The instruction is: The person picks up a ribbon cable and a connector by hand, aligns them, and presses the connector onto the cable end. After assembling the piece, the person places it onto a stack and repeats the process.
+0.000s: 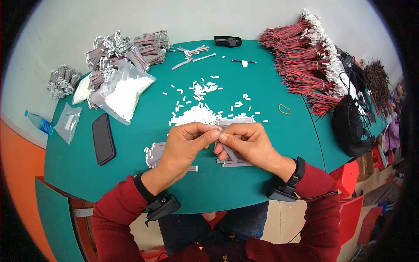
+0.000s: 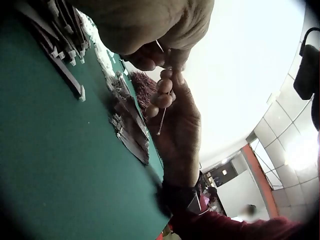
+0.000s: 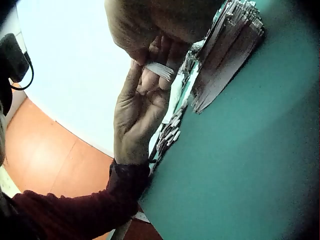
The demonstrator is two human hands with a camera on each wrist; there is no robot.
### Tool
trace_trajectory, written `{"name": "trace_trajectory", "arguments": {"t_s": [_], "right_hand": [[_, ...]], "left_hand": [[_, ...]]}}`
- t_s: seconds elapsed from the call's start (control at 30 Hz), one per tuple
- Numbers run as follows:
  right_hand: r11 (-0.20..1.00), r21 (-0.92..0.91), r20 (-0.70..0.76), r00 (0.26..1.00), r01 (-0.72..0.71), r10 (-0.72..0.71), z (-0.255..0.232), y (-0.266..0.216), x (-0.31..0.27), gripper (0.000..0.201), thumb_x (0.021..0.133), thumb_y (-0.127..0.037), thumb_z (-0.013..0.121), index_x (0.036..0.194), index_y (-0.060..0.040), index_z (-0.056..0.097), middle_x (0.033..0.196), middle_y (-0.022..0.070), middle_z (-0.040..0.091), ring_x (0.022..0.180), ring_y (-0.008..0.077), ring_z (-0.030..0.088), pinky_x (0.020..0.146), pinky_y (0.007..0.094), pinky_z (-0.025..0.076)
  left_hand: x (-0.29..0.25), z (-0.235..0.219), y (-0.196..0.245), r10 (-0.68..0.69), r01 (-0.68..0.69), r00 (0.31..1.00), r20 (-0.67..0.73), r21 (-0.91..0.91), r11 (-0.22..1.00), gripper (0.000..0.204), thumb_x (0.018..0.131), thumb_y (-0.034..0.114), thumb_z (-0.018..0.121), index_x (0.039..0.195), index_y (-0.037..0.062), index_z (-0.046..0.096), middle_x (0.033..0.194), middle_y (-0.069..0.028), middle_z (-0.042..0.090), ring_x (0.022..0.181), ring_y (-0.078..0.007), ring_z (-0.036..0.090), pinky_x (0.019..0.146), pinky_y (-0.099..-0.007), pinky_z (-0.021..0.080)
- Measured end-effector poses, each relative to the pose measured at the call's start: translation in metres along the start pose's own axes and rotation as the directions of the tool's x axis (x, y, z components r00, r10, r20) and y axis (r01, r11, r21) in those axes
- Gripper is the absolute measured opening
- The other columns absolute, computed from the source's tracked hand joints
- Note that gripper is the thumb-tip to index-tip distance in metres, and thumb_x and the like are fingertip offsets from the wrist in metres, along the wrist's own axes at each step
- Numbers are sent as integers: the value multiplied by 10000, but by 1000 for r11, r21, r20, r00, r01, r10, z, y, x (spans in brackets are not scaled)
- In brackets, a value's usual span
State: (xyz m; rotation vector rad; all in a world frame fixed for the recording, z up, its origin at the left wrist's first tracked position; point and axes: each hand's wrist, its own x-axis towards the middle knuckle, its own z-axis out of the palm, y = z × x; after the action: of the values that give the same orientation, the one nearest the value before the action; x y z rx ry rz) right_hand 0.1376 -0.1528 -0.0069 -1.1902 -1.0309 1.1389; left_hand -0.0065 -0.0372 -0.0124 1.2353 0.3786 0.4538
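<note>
In front of the chest, my left hand (image 1: 185, 142) and right hand (image 1: 251, 142) meet at the fingertips. Thumb and index finger of the right hand pinch a grey flat ribbon cable (image 1: 228, 148), whose free end slants down below the fingers. The left thumb and index finger pinch at the cable's upper end, which the fingertips hide; I cannot tell if a small connector is there. The right wrist view shows the cable's split, pale wire ends (image 3: 161, 71) by the left fingers. Below the hands lie ribbon cables, a left bundle (image 1: 156, 153) and a right bundle (image 1: 238, 163).
Loose white connector housings (image 1: 194, 114) are heaped beyond the hands. Further left are a bag of white pieces (image 1: 126, 94), a phone (image 1: 104, 139) and a bottle (image 1: 39, 122). Red-and-black wire bundles (image 1: 301, 56) are stacked at the back right, near a black bag (image 1: 351, 126).
</note>
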Motion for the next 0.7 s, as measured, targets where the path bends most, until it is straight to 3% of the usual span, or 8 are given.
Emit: {"name": "trace_trajectory", "arguments": {"t_s": [0.23,0.7], "right_hand": [[997,64,-4,999,-33,33,3,-2,-2,193,918,-154,525,932,13,622,769,53,637,671,101,617,602,211,504],[999,-6,-44,998,48,-48,6,5,-2,212,923,-172,520,911,12,623,767,42,629,678,89,609,594,201,492]], "left_hand": [[1,0,-1,31,-31,1000,-6,31,999,180,823,137,659,939,-1,653,820,-48,634,729,-81,553,679,-223,444],[0,1,-2,4,-4,1000,-7,-32,999,156,836,119,639,918,-14,636,783,-45,616,680,-96,551,633,-226,439]]}}
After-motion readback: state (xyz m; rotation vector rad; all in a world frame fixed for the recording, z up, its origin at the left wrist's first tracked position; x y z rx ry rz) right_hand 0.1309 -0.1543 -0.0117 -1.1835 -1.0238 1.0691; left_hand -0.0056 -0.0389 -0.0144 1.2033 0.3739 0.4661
